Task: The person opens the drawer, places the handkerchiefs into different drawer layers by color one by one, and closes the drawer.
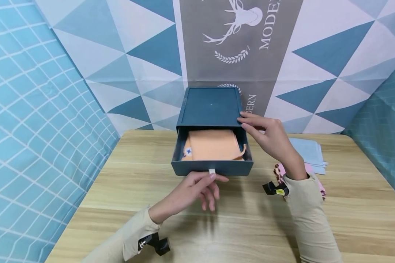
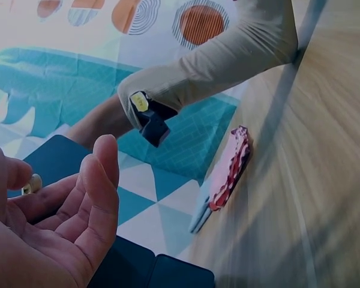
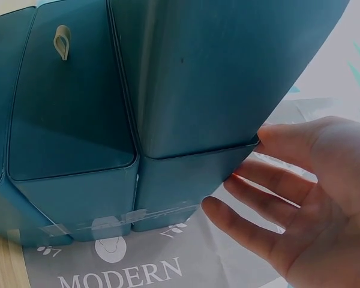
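The top drawer (image 1: pixel 214 168) of a dark blue cabinet (image 1: pixel 212 106) is pulled out. Folded peach cloth (image 1: pixel 214 144) lies inside it, with a small blue motif at its left. My left hand (image 1: pixel 194 190) pinches the drawer's pale pull tab (image 1: pixel 211 171) between thumb and index finger, other fingers loosely bent; the left wrist view shows the tab (image 2: pixel 32 184) by the thumb. With its fingers spread, my right hand (image 1: pixel 270 137) touches the cabinet's upper right edge. In the right wrist view the right hand's fingertips (image 3: pixel 213 207) rest along the cabinet's side.
Right of the cabinet, a folded light blue cloth (image 1: pixel 307 153) and a pink cloth with a patterned edge (image 1: pixel 320 186) lie on the wooden table (image 1: pixel 131 175). Lower drawers (image 3: pixel 72 120) show in the right wrist view. A patterned backdrop (image 1: pixel 118 54) stands behind.
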`<state>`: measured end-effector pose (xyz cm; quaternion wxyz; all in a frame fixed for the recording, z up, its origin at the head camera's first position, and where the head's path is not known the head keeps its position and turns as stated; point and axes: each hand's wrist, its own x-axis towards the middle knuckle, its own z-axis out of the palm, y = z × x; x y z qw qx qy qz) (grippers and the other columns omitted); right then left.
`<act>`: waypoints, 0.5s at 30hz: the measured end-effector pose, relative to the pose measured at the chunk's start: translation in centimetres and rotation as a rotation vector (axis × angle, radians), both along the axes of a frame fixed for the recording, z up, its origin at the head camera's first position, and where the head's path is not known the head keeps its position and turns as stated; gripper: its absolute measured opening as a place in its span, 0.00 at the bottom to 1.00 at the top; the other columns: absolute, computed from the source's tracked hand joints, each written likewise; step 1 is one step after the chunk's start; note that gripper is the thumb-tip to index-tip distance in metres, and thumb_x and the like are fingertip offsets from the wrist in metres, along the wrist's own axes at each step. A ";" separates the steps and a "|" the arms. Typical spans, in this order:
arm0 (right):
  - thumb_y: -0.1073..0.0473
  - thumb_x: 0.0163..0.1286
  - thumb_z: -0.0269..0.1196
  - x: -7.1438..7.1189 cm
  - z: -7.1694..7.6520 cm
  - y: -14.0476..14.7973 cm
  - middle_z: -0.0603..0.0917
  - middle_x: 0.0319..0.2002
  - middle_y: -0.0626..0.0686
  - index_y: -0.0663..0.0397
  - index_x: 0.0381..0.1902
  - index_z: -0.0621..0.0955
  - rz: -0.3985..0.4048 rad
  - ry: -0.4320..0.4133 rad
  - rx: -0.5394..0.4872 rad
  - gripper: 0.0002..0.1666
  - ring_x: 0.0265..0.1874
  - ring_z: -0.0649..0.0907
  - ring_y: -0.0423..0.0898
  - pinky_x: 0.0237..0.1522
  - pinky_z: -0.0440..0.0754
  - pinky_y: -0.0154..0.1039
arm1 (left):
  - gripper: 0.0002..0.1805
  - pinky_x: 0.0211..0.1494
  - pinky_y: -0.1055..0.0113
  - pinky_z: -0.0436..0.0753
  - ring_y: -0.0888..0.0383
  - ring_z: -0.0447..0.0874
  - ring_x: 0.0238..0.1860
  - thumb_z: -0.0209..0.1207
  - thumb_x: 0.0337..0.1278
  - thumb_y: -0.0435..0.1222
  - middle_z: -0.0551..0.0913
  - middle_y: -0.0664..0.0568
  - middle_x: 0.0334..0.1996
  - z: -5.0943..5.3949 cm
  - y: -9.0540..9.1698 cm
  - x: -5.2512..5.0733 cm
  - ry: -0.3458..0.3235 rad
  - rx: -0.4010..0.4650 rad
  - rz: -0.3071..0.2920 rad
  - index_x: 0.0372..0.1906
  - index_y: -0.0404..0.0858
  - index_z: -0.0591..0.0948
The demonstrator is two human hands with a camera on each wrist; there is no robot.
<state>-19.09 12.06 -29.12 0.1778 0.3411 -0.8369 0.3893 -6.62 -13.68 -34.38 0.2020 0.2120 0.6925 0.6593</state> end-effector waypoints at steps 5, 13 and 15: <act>0.55 0.75 0.61 0.0 0.1 0.1 0.79 0.64 0.49 0.50 0.57 0.84 0.002 -0.002 -0.008 0.17 0.57 0.82 0.46 0.48 0.80 0.29 | 0.23 0.24 0.64 0.82 0.53 0.85 0.24 0.42 0.80 0.48 0.81 0.42 0.32 0.2 0.0 -0.8 0.024 -0.015 0.028 0.60 0.40 0.80; 0.55 0.76 0.60 0.0 0.1 0.0 0.79 0.64 0.49 0.51 0.57 0.84 0.010 -0.022 -0.025 0.17 0.57 0.82 0.47 0.46 0.78 0.24 | 0.24 0.24 0.65 0.81 0.52 0.85 0.24 0.41 0.80 0.48 0.81 0.41 0.31 0.2 0.0 -2.5 0.013 0.028 0.069 0.61 0.39 0.80; 0.55 0.76 0.59 0.0 0.0 0.0 0.79 0.64 0.50 0.51 0.57 0.84 0.012 -0.032 -0.029 0.17 0.57 0.82 0.47 0.45 0.78 0.25 | 0.24 0.24 0.66 0.81 0.52 0.85 0.23 0.41 0.80 0.48 0.81 0.42 0.31 0.2 0.0 -2.9 0.007 0.037 0.080 0.61 0.39 0.80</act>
